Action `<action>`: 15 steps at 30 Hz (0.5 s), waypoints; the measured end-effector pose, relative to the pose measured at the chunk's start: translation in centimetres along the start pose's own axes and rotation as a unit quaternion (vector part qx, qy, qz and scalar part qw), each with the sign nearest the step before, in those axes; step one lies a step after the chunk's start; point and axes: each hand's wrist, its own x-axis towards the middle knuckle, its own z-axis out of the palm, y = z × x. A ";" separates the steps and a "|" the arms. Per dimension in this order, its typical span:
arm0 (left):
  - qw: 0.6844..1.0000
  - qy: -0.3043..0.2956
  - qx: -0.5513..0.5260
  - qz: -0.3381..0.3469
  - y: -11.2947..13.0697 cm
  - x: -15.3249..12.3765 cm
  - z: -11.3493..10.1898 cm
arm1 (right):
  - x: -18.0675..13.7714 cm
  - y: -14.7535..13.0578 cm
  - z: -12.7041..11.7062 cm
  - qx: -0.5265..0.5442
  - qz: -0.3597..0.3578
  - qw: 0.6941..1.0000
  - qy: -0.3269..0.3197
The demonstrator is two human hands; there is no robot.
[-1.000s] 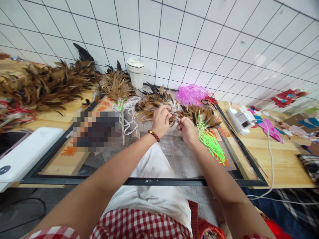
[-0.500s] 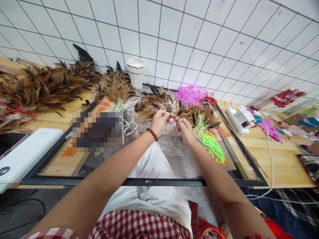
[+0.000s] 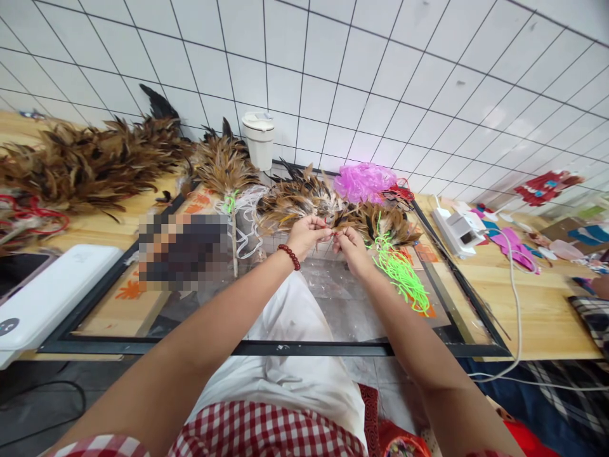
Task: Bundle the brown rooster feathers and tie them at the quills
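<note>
Both hands have drawn closer since the earlier frame, fingertips now almost meeting on the quill end of the feather bundle, held just above the glass table. Left hand and right hand each hold it in a narrow pinching grip, apparently to steady fine work. Green cord lies within reach at 4 o'clock of the right hand.

We see a wooden table with a black-framed glass panel set in its middle. On the glass at twelve o'clock lie brown feather bunches, with green cords at one o'clock. A white cup stands at eleven, a feather heap at ten, a white case at nine, a power strip at two.
</note>
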 end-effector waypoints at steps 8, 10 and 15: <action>0.997 -0.030 0.069 -0.026 -0.1 -0.1 0.1 | -0.1 -0.2 0.1 0.032 -0.006 0.999 0.000; 0.994 -0.030 0.097 -0.028 -0.1 -0.1 0.2 | -0.1 -0.3 0.1 0.037 -0.001 0.999 0.006; 0.993 -0.036 0.112 -0.029 0.0 -0.1 0.3 | 0.0 0.0 0.0 0.034 -0.001 0.999 -0.003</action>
